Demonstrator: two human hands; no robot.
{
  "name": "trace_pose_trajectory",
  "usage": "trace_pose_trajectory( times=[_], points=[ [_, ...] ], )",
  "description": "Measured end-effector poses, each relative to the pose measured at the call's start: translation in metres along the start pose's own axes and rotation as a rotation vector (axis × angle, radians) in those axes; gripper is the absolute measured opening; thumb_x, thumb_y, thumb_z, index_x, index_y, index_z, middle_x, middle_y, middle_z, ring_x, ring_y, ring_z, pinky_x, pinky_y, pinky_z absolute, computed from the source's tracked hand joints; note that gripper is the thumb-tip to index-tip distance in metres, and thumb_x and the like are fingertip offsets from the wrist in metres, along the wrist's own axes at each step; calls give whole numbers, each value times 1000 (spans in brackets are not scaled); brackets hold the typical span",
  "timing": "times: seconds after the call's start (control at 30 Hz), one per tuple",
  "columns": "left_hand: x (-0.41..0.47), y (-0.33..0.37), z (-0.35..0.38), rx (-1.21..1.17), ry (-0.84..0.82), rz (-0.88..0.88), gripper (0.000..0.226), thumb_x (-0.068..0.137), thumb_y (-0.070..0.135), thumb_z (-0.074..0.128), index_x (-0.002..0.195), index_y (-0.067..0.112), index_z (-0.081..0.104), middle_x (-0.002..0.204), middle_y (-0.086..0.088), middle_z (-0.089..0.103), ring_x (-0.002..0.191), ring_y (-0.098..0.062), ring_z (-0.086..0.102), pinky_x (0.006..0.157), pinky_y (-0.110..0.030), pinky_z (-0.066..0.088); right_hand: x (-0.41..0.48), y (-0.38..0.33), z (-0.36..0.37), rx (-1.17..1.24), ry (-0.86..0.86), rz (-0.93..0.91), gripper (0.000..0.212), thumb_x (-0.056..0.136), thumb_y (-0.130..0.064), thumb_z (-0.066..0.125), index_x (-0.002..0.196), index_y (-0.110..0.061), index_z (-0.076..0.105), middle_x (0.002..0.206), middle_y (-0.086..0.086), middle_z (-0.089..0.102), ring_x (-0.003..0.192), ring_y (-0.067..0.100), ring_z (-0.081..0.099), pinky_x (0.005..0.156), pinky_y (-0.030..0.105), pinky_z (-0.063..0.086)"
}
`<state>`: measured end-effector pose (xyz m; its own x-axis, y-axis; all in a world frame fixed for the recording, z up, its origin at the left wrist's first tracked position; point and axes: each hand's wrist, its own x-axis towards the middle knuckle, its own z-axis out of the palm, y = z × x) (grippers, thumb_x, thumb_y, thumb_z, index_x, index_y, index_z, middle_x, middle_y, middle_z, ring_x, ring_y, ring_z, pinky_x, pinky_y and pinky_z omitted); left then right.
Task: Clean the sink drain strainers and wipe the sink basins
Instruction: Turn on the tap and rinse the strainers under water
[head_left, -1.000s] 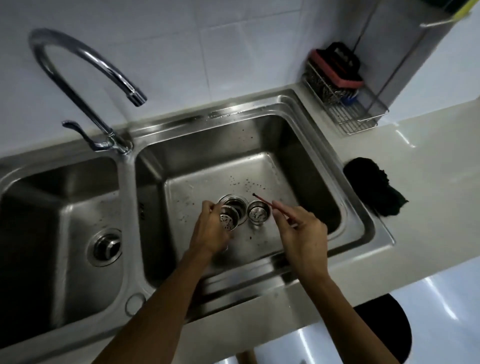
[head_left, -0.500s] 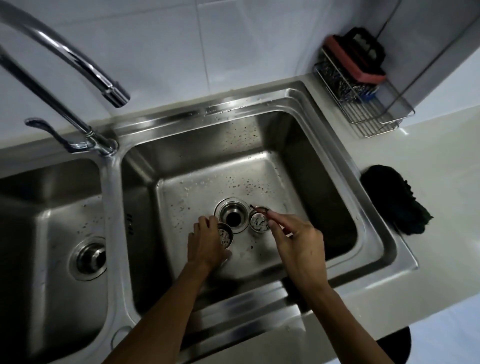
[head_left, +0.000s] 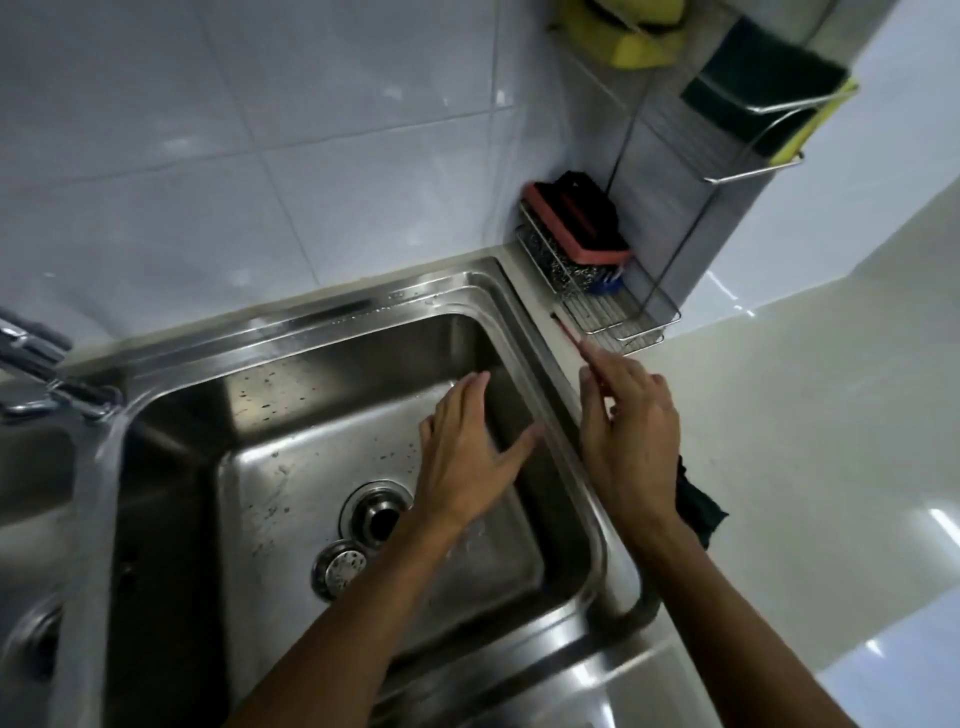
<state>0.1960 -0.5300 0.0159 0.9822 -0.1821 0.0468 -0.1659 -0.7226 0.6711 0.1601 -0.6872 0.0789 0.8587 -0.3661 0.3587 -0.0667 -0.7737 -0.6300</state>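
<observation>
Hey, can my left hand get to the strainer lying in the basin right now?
Probably yes. The left hand is open and empty above the basin, and the strainer lies uncovered beside the drain, with nothing between them.

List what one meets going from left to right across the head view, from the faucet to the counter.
faucet → loose strainer → left hand → right hand, holding a thin red stick → dark cloth
</observation>
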Motion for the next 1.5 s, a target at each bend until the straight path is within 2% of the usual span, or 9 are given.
trace_pose_trajectory(
  times=[0.23,0.6,0.7,0.8,0.93,1.1,1.2,1.37,1.5],
  points=[
    [56,96,48,-49,93,91,87,90,66,58,157,18,30,163,-4,33,151,-21,29,119,-49,27,83,61,-18,-235,-30,-93,35,106,-29,46,138,-29,61,126,-6,68,100,22,55,74,37,52],
    [61,78,54,-4,95,34,87,89,66,59,158,20,30,163,0,30,151,-19,26,120,-47,27,102,95,11,-360,78,-243,33,101,-23,54,131,-22,67,117,-3,73,91,30,55,69,40,46],
    [59,72,51,5,101,30,87,89,69,58,157,21,30,163,1,30,150,-18,27,117,-43,24,105,93,15,-441,25,-237,37,101,-40,48,128,-24,69,121,-5,71,96,33,55,74,41,44],
    [55,66,44,17,104,26,88,89,72,55,157,22,30,163,3,30,150,-17,28,118,-42,24,107,91,15,-523,-106,-196,65,97,-71,32,130,-27,66,133,-4,65,107,34,54,80,41,43],
    [45,50,23,37,104,9,91,88,75,52,159,23,27,165,1,27,151,-19,26,120,-48,26,99,78,4,-581,-126,-196,83,87,-85,33,150,-31,44,153,3,46,118,38,47,86,44,44],
    [17,3,-39,96,156,-61,91,89,74,52,159,22,27,166,0,25,152,-20,25,122,-48,27,64,4,20,-202,-57,-304,73,99,-67,38,149,-14,46,149,9,52,128,34,51,104,46,44],
    [-11,-47,-100,125,216,-133,89,88,75,52,158,24,30,163,0,29,150,-20,28,121,-46,28,26,-74,59,207,-274,-218,65,100,-62,39,149,-20,46,146,2,57,130,19,56,109,36,45],
    [-61,-141,-212,275,358,-178,83,88,69,58,152,20,39,154,-3,39,143,-22,36,116,-39,27,-40,-199,147,679,-576,80,60,96,-63,46,143,-28,54,123,-22,62,104,-18,59,95,13,49],
    [-85,-206,-278,409,344,-173,86,91,65,59,158,21,28,165,-5,26,151,-22,24,116,-38,16,-78,-277,210,1035,-748,413,27,102,-44,50,113,-27,68,117,-9,72,111,8,68,98,28,55]
  ],
)
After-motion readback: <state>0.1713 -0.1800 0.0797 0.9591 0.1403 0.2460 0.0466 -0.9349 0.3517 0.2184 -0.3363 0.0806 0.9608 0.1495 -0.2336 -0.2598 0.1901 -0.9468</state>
